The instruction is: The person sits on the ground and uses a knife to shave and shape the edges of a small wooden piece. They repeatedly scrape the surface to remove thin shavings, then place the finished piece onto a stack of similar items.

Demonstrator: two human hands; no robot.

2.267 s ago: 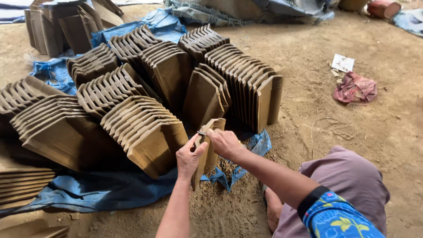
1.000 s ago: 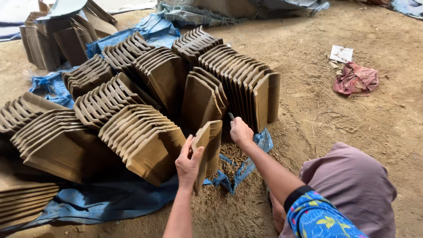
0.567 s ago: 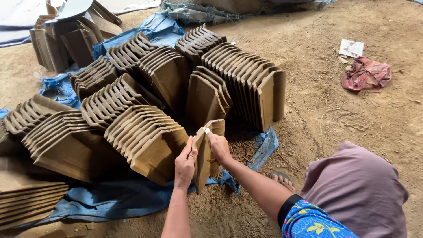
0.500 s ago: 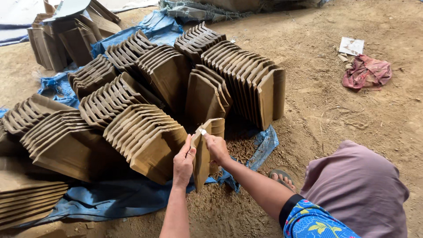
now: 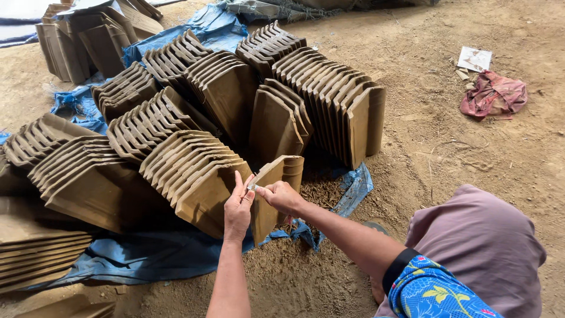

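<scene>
The clay tile (image 5: 276,194) stands on edge between the two hands, near the middle of the scene, its long axis running from the dirt floor (image 5: 459,147) up and slightly to the right, its top end highest. The left hand (image 5: 238,207) lies flat against the tile's left face, fingers together and stretched upward, steadying it. The right hand (image 5: 282,196) is closed around a small tool at the tile's near edge, just below the top; only a pale tip (image 5: 253,186) shows between the two thumbs, so what kind of tool it is cannot be told. Both hands touch the tile, and the right one is the one working its edge.

The tile is brown, unfired-looking, a flat slab with raised rims and a squared upper end. Its foot rests on loose crumbs of clay and a crumpled blue tarp (image 5: 353,188).

Just left of the left hand leans a row of like tiles (image 5: 194,171), packed face to face. Farther off stand more rows (image 5: 335,100), some leaning on each other. At the far right, well apart, lie a reddish cloth (image 5: 493,95) and a scrap of paper (image 5: 474,58).
</scene>
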